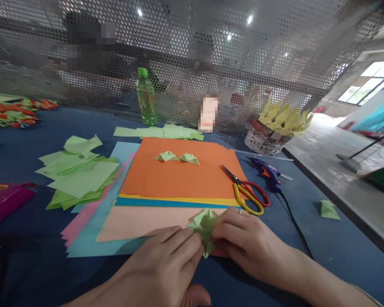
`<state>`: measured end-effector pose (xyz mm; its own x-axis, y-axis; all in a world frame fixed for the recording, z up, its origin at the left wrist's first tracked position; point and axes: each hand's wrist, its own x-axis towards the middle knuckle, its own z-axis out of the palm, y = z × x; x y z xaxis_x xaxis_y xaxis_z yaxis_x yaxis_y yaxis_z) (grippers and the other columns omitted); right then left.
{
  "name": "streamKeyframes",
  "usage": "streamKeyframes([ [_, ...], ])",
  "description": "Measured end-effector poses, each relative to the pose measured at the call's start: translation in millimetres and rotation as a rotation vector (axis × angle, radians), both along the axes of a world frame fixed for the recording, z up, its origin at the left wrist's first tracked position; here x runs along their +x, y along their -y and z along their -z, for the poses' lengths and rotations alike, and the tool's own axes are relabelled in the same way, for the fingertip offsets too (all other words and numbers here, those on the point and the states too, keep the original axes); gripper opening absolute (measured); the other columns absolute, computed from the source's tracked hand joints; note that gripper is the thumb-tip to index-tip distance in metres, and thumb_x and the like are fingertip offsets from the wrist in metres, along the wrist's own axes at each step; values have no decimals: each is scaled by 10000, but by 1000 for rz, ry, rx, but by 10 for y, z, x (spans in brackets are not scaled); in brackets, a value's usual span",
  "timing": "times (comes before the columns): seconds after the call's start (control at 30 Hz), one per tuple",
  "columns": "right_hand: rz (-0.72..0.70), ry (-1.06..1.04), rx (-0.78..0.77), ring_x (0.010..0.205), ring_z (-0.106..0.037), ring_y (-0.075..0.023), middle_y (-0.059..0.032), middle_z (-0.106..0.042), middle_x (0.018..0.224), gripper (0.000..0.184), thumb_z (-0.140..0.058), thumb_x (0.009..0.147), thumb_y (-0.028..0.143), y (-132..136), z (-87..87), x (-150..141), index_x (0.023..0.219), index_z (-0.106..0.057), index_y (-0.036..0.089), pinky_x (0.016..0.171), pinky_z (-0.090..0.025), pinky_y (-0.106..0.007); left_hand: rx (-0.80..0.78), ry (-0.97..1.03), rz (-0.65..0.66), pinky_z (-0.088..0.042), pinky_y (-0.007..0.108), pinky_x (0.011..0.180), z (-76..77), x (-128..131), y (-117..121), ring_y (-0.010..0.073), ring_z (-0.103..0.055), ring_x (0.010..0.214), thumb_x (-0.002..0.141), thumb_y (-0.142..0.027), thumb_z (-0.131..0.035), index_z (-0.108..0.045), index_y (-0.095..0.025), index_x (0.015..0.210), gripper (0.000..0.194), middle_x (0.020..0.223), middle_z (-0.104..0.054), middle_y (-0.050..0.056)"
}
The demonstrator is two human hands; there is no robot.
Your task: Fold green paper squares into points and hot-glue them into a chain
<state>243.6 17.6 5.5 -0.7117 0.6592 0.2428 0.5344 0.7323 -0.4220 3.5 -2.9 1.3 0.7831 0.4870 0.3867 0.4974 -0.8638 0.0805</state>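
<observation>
A small piece of light green folded paper (205,226) with pointed corners sits at the near edge of the stacked sheets. My left hand (169,262) presses its fingertips, held together, on the left side of the piece, with the thumb apart below. From the right, my right hand (243,238) has its fingers curled on the same piece; their tips are partly hidden. Two similar green folded pieces (168,156) stand side by side on the orange paper (166,179). Scissors (245,192) with red and yellow handles lie just beyond my right hand.
Loose green paper squares (83,170) are piled at left, near a magenta packet (9,202). A green bottle (145,98) stands by the perforated metal screen (179,42). At right are a blue glue gun (267,170) with a cord and a paper-trimmed pot (269,132).
</observation>
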Motion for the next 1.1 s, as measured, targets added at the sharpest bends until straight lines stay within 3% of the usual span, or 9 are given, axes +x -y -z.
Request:
streamKeyframes([
  [0.17,-34,-33,19,903,-610,-166,-43,-670,953,48,-597,972,165,-36,-6,24,964,-643,176,805,-487,-285,29,-96,48,-497,351,968,-53,-30,-1,255,-635,1125,1088,-411,-286,-663,-76,1198,516,1179,-708,117],
  [0.27,-52,-47,44,900,-616,-159,-46,-683,964,66,-589,981,179,-49,-25,12,961,-651,167,798,-501,-273,49,-121,93,-517,339,952,-82,-67,-2,258,-646,1136,1070,-444,-337,-627,-63,1266,517,1221,-705,123],
  [0.43,-67,-52,106,879,-626,-159,-50,-695,949,82,-598,979,189,-49,-66,-10,957,-670,157,781,-511,-268,60,-126,107,-529,341,927,-45,-74,-37,253,-636,1166,1068,-421,-365,-597,-140,1322,444,1293,-674,100],
  [0.67,-139,-9,191,827,-604,-166,-45,-685,891,135,-550,981,125,-79,-49,75,921,-669,149,773,-503,-289,-72,-59,59,-488,381,975,18,-60,17,267,-609,1156,1066,-427,-352,-648,-160,1230,431,1200,-694,106],
  [0.9,-178,65,303,815,-605,-168,-28,-702,856,131,-551,995,157,-73,-41,129,984,-681,152,777,-492,-309,-12,-19,54,-481,361,980,63,-69,58,258,-599,1188,1078,-404,-313,-666,-148,1202,453,1274,-670,131],
  [1.1,-193,112,390,845,-641,-181,-46,-728,832,172,-536,1017,196,-45,-110,96,1008,-700,145,779,-497,-320,72,-4,31,-489,339,979,26,-85,71,246,-633,1142,1049,-416,-414,-674,-132,1198,412,1249,-691,123],
])
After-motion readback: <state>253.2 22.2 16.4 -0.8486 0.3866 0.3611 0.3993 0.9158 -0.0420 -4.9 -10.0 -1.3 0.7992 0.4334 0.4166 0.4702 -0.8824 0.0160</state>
